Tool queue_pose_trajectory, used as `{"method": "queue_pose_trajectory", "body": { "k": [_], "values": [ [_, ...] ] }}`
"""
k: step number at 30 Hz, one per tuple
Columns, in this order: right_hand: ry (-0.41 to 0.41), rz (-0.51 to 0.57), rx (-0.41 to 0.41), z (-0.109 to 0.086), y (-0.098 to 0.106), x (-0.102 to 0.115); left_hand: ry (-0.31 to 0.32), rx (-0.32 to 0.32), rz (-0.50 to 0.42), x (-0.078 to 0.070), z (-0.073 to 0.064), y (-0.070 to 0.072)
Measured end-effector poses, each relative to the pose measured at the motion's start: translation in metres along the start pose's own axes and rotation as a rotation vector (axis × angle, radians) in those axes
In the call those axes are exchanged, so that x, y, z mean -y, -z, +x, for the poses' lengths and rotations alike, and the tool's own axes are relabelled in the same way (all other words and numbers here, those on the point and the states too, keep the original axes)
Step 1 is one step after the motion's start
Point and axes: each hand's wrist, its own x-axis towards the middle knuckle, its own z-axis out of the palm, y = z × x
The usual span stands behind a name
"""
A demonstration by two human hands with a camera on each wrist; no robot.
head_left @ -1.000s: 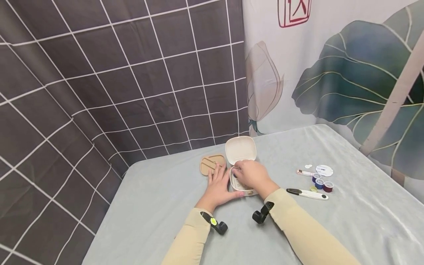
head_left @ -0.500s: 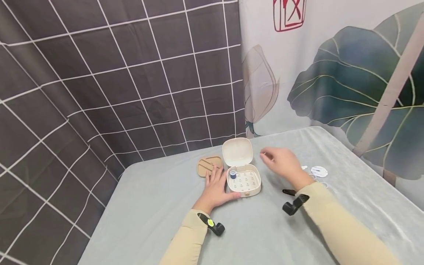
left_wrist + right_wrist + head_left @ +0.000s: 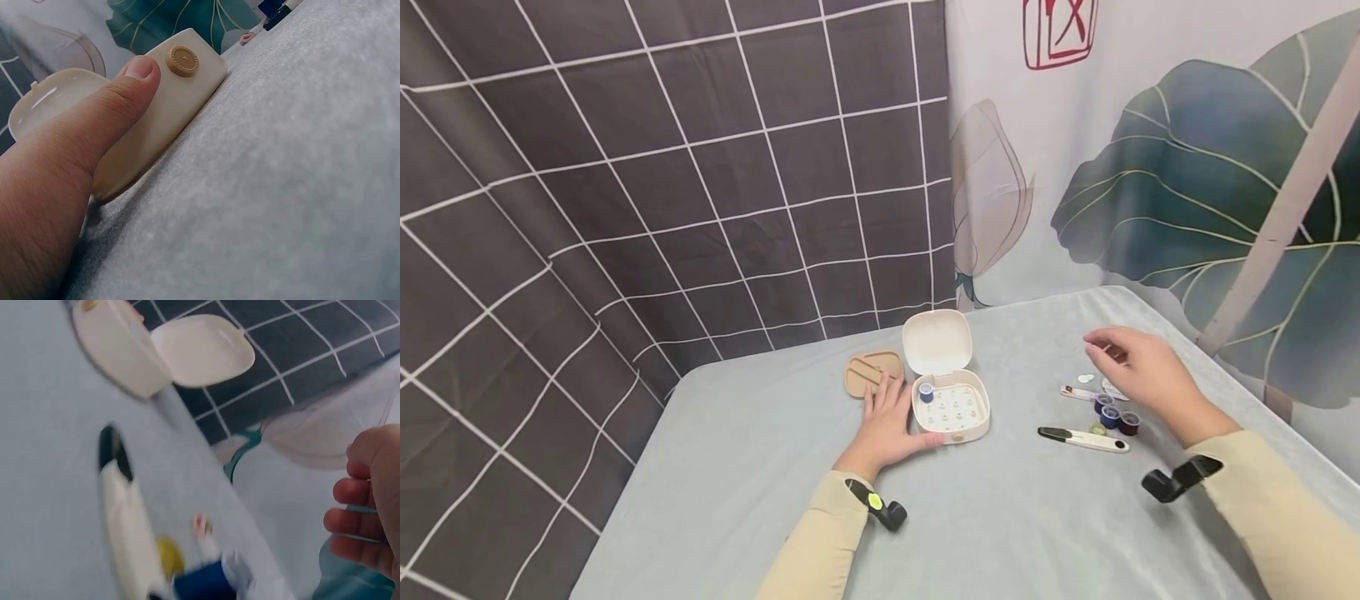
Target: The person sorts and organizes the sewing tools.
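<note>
One open box (image 3: pixel 172 100) touches the left hand's (image 3: pixel 880 429) thumb

The right hand (image 3: pixel 1150 377) hides part of a white disc (image 3: pixel 1111 390).

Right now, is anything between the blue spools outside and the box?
Nothing visible: the white tool lies beside the path from the blue spools to the open box, not across it. Its lid is up.

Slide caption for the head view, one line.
Left hand touches the open box, one blue spool inside; right hand hovers near more spools.
</note>
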Motion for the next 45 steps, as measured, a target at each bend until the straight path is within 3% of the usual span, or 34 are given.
{"method": "queue_pose_trajectory", "body": {
  "k": [11,19,26,35,45],
  "values": [
    [0.046,0.193,0.051,-0.051,0.007,-0.039,0.008,-0.001,0.001,0.002,0.002,-0.003],
    [0.031,0.271,0.091,-0.075,0.002,-0.047,0.013,0.003,0.008,0.001,0.001,-0.002],
    [0.071,0.245,0.070,-0.083,-0.004,-0.054,0.013,-0.001,0.009,0.002,0.002,-0.003],
    [0.130,0.121,0.043,-0.085,-0.006,-0.057,0.008,-0.005,0.011,0.004,0.004,-0.004],
    [0.166,0.124,0.032,-0.077,0.002,-0.058,0.008,-0.003,0.003,0.003,0.002,-0.004]
  ]
}}
